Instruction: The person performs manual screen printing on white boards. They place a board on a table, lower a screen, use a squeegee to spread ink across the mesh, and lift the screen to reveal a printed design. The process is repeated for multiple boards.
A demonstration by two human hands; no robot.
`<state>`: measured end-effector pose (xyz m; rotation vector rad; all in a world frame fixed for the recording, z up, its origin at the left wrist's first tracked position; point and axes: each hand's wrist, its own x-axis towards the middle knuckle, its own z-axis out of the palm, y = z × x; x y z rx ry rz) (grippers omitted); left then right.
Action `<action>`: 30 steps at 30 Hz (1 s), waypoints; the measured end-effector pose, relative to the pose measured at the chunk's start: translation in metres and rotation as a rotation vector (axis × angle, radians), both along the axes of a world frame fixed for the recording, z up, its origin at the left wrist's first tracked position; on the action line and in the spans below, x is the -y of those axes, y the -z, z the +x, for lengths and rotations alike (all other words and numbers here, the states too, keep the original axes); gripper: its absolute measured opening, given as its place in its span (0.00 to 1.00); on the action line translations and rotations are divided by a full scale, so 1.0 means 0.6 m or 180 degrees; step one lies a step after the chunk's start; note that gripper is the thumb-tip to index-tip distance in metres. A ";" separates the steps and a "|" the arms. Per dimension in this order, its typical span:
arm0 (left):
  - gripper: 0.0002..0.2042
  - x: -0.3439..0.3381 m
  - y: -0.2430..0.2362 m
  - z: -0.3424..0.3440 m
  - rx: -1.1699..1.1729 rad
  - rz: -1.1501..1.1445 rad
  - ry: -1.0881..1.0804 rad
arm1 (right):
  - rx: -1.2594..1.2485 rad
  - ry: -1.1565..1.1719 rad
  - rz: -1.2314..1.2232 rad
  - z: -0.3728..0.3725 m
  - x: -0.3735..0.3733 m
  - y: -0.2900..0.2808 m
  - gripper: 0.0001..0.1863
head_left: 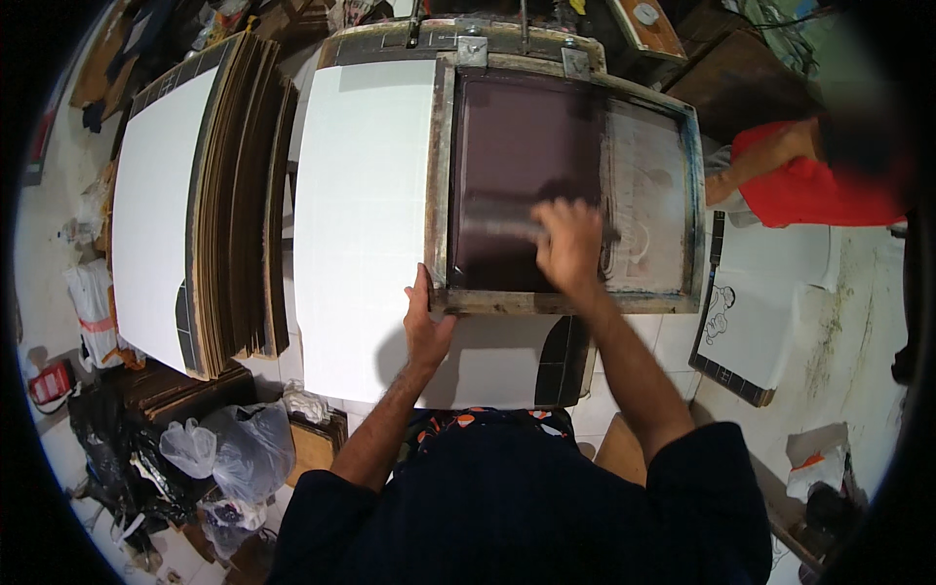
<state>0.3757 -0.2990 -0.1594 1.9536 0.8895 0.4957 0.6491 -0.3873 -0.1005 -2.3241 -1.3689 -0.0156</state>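
Note:
A wooden-framed printing screen [565, 304] with a dark brown mesh area [526, 127] lies over a board covered in white cloth [366, 195]. My left hand [427, 327] grips the frame's near left corner, one finger pointing up along its side and the thumb by the lower edge. On the mesh, my right hand [570, 244] is closed around a squeegee [497, 216], which lies crosswise and is smeared by motion. Part of the squeegee is hidden under that hand. Two metal hinge clamps [472, 52] hold the screen's far edge.
Several cloth-covered boards [234, 205] stand stacked at the left. At the right, another person's arm [770, 161] reaches in near the screen, beside a red garment [814, 180]. A white board with a line drawing [741, 312] lies below it. Plastic bags [244, 453] sit at lower left.

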 end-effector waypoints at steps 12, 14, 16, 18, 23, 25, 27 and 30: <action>0.56 -0.030 -0.271 0.051 0.1248 -0.0552 0.0007 | 0.1125 0.0347 0.0622 -0.110 0.091 -0.210 0.29; 0.54 -0.066 -0.337 0.075 0.1715 -0.0427 0.0087 | 0.1832 0.0203 0.1192 -0.049 0.049 -0.289 0.32; 0.50 -0.133 -0.371 0.097 0.1913 -0.0378 0.0257 | 0.2067 0.0142 0.1417 0.008 0.001 -0.374 0.37; 0.43 -0.232 -0.373 0.063 0.1636 0.0061 0.0255 | 0.1749 0.0305 0.0897 0.038 -0.029 -0.452 0.37; 0.27 -0.455 -0.253 -0.236 -0.0587 0.1562 -0.0942 | 0.1475 0.0712 0.0820 0.066 -0.077 -0.585 0.36; 0.25 -0.498 -0.195 -0.405 -0.1990 0.1180 -0.1282 | 0.1279 0.0759 0.0748 0.075 -0.089 -0.617 0.40; 0.23 -0.481 -0.125 -0.550 -0.2830 0.2021 -0.1211 | 0.1246 0.0864 0.0794 0.086 -0.103 -0.637 0.42; 0.21 -0.479 -0.075 -0.672 -0.2006 0.2204 -0.1010 | 0.1169 0.0862 0.0748 0.104 -0.119 -0.660 0.45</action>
